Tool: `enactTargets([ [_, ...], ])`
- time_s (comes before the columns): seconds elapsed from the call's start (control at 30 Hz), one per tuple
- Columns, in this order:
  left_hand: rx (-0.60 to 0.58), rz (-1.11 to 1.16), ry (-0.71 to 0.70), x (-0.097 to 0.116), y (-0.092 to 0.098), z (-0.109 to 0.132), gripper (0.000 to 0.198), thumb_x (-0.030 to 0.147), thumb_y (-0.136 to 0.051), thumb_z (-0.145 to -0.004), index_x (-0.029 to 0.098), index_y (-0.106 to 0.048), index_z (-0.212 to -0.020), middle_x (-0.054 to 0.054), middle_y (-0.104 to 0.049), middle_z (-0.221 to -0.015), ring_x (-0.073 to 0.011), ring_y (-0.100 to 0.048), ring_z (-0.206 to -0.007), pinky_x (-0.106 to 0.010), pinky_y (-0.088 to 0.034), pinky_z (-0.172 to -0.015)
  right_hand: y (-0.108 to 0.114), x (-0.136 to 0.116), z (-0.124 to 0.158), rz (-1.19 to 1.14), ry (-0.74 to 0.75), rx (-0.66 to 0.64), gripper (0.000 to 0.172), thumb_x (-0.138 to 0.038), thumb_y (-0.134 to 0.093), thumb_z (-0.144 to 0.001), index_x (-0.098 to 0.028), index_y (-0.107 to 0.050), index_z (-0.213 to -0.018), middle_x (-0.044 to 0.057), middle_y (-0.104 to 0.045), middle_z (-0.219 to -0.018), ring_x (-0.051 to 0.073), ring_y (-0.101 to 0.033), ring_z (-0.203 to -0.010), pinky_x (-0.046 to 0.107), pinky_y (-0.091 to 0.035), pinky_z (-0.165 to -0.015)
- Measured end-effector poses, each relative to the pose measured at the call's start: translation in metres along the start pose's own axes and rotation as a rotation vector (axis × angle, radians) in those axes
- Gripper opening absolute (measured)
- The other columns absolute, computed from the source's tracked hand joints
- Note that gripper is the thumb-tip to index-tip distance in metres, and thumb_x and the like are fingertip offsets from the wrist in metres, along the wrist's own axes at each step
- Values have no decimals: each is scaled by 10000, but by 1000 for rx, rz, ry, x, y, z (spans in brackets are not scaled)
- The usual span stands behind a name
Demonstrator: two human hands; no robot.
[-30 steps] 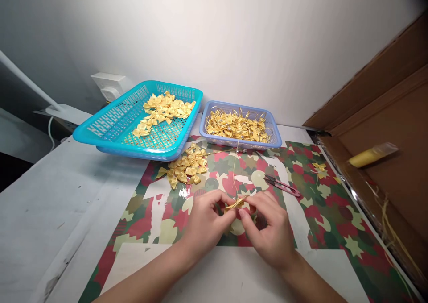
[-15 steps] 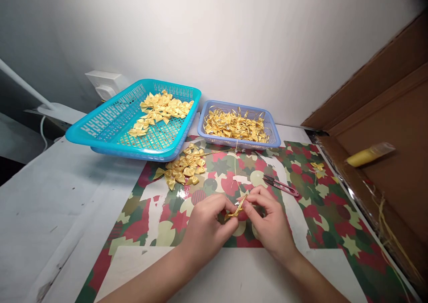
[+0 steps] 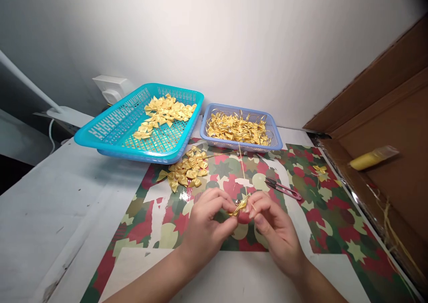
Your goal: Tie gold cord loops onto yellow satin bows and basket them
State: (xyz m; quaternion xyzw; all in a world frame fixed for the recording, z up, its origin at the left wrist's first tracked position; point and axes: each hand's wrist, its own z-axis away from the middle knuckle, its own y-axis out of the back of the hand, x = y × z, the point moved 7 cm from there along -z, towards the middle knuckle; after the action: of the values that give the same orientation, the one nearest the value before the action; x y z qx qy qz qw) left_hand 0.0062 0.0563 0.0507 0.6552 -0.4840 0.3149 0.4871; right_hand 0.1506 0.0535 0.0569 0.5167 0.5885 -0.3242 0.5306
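My left hand [image 3: 209, 225] and my right hand [image 3: 272, 225] meet over the patterned mat, both pinching a small gold ribbon bow [image 3: 239, 206] with a tiny bell on it. A thin gold thread [image 3: 242, 169] runs from the bow up to the small lilac basket [image 3: 276, 141] of gold pieces. A loose pile of gold bows [image 3: 187, 170] lies just beyond my left hand. Red thread snips [image 3: 283, 188] rest beyond my right hand.
A turquoise basket [image 3: 110, 135] holding several gold bows sits at the back left. A single bow [image 3: 319, 169] lies at the mat's right. A cardboard box [image 3: 394, 129] with a yellow glue stick [image 3: 372, 158] stands on the right. A wall socket [image 3: 109, 86] is behind.
My hands have shifted slightly while working the bow; the thread from the basket is now drawn taut and straight. The view has wobbled a little.
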Motion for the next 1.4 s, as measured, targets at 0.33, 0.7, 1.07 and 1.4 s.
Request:
enactTargets([
  [0.33, -74, 59, -47, -1, -8, -4, 193, 1, -616, -686, 193, -606, -670, -17, -725, -776, -161, -667, -760, -263, -517, -691, 25, -7, 4, -351, 16, 96, 151, -334, -483, -955, -275, -571, -847, -17, -381, -559, 177, -450, -670, 286, -404, -604],
  [0.7, -166, 109, 335, -28, -14, -5, 138, 85, -579, -683, 181, -676, -663, -29, -742, -732, -174, -669, -688, -253, -505, -611, 87, -27, 5, -388, 96, 422, 145, -307, -552, -918, -258, -544, -782, -62, -203, -570, 114, -245, -467, 286, -304, -490],
  [1.07, -264, 157, 478, -34, -22, -1, 158, 94, -537, -646, 165, -678, -640, -19, -693, -629, -131, -574, -548, -208, -415, -480, 105, -31, 11, -377, 109, 561, 124, -314, -619, -878, -275, -576, -769, -62, -157, -555, 110, -214, -449, 301, -172, -425],
  [1.4, -227, 72, 437, -42, -11, -8, 134, 87, -536, -644, 153, -652, -632, 2, -637, -598, -96, -478, -521, -192, -328, -468, 137, -25, 32, -475, 44, 745, 102, -233, -649, -842, -269, -601, -760, -56, -165, -554, 108, -223, -454, 356, -123, -436],
])
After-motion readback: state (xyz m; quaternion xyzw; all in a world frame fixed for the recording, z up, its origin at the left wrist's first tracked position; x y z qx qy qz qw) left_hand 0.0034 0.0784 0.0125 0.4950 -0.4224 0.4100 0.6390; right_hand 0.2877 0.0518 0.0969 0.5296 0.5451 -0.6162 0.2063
